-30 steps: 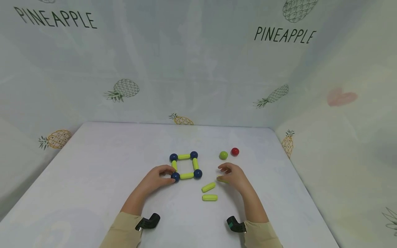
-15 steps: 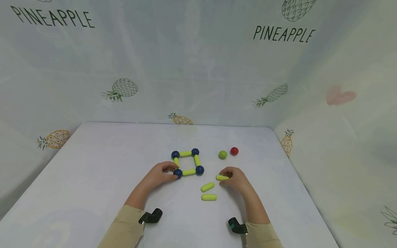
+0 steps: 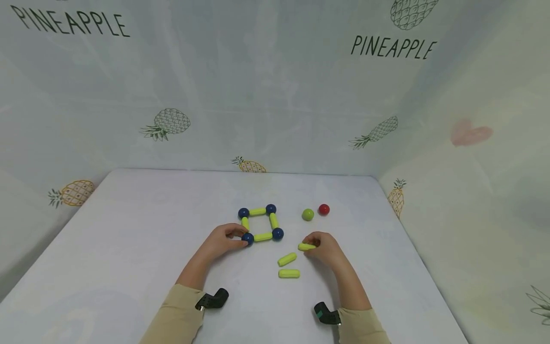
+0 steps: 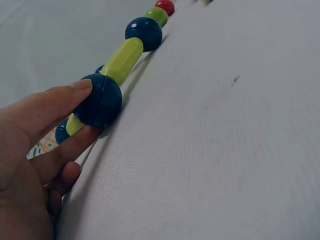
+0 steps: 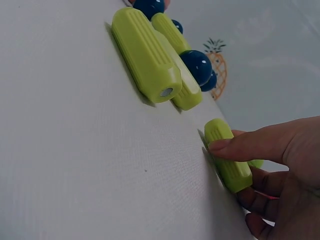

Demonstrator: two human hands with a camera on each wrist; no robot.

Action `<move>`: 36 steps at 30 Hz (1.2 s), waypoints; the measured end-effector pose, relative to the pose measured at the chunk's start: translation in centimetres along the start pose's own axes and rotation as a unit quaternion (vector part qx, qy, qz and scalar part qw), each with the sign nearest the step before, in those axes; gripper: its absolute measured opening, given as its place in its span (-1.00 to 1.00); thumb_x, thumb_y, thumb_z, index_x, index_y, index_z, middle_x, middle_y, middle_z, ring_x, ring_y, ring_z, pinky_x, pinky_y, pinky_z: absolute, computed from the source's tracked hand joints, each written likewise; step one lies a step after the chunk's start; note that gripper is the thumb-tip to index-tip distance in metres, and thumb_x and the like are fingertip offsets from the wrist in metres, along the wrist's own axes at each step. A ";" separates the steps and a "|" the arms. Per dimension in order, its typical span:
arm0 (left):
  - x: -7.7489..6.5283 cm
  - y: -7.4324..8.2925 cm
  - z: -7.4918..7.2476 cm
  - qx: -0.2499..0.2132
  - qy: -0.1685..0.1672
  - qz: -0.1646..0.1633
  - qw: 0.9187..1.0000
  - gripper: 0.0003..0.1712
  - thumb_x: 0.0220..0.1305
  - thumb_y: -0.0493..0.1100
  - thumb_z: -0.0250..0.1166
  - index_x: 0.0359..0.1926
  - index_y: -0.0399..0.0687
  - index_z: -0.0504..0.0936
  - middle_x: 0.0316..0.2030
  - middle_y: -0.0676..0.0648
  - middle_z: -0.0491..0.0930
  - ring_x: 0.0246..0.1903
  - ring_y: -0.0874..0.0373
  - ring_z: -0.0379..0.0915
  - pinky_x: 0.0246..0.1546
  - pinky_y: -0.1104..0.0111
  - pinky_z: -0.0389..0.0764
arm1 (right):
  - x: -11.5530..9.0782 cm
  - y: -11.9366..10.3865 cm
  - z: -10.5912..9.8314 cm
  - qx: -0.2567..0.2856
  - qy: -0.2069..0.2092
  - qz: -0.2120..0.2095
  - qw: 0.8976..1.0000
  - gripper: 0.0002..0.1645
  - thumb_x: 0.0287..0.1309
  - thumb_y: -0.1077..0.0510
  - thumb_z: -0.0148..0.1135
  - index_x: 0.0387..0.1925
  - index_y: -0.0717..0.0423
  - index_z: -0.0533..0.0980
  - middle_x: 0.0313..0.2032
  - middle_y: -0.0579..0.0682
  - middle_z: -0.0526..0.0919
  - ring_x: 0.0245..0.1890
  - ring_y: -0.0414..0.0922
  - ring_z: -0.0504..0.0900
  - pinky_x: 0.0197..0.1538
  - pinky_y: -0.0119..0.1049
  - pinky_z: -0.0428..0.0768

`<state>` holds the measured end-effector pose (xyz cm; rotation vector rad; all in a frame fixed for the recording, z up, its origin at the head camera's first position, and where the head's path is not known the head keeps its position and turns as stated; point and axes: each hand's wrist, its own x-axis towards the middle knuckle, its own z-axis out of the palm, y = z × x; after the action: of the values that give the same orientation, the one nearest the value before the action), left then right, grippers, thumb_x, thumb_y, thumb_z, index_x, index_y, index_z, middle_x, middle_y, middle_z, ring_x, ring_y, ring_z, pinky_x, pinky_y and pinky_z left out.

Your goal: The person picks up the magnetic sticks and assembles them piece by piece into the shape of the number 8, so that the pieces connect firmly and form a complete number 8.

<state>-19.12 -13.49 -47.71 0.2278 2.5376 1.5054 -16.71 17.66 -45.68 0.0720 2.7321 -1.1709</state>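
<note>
On the white table lies a square frame of blue balls joined by yellow-green rods (image 3: pixel 263 236). My left hand (image 3: pixel 223 241) pinches the frame's near-left blue ball (image 4: pixel 102 102) between thumb and fingers. To the right, my right hand (image 3: pixel 324 247) holds a single yellow-green rod (image 5: pixel 227 155), thumb on one side and fingers on the other, low over the table. Two more loose rods lie between the hands, one slanted (image 3: pixel 287 259) and below it one level rod (image 3: pixel 289 274). A metal disc shows in the end of the nearer rod in the right wrist view.
Behind my right hand sit a green ball (image 3: pixel 308 214) and a red ball (image 3: pixel 324 209), side by side. A pineapple-printed cloth (image 3: pixel 275 95) hangs at the back and sides of the table (image 3: pixel 150 239). A wrist camera is strapped to each sleeve.
My left hand has slid the square frame slightly away and to the right. The right hand has closed on the rod, which now shows between its thumb and fingers.
</note>
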 end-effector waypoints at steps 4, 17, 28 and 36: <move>0.0 -0.2 -0.1 -0.005 -0.001 -0.002 1.000 -0.63 0.09 -0.15 0.50 -0.04 -0.03 0.69 -0.16 0.04 0.67 0.02 0.03 0.46 0.12 0.09 0.37 | -0.1 -0.8 0.1 0.005 0.002 -0.003 1.000 -0.74 -0.03 0.31 0.48 -0.25 0.09 0.64 -0.36 -0.05 0.55 -0.32 -0.07 0.45 -0.22 -0.23 0.48; 0.1 0.0 -0.6 -0.019 -0.024 0.003 1.000 -0.67 0.16 -0.18 0.44 -0.02 -0.05 0.69 -0.16 0.04 0.67 0.01 0.06 0.46 0.12 0.11 0.37 | -0.2 -2.9 1.3 0.019 -0.020 -0.035 0.999 -0.77 0.02 0.25 0.45 -0.23 0.04 0.65 -0.37 -0.08 0.53 -0.32 -0.07 0.41 -0.30 -0.25 0.42; -0.2 0.0 -0.6 -0.025 -0.027 -0.003 0.999 -0.72 0.23 -0.16 0.38 -0.02 -0.07 0.69 -0.13 0.00 0.67 0.02 0.00 0.47 0.12 0.04 0.37 | -0.9 -4.6 2.6 0.031 -0.044 -0.053 0.997 -0.74 0.05 0.25 0.44 -0.18 0.05 0.62 -0.33 -0.08 0.53 -0.30 -0.08 0.41 -0.31 -0.26 0.42; 0.0 -0.4 -0.5 -0.024 -0.024 -0.003 0.999 -0.71 0.23 -0.16 0.39 -0.02 -0.02 0.69 -0.11 0.03 0.65 0.01 0.04 0.48 0.14 0.04 0.38 | -1.4 -5.5 3.4 0.047 -0.061 -0.075 0.994 -0.74 0.08 0.23 0.43 -0.15 0.04 0.61 -0.29 -0.09 0.53 -0.29 -0.08 0.42 -0.31 -0.25 0.44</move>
<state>-19.29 -14.11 -47.84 0.2466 2.4601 1.5381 -15.51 11.42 -43.86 -0.1891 2.6138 -1.2957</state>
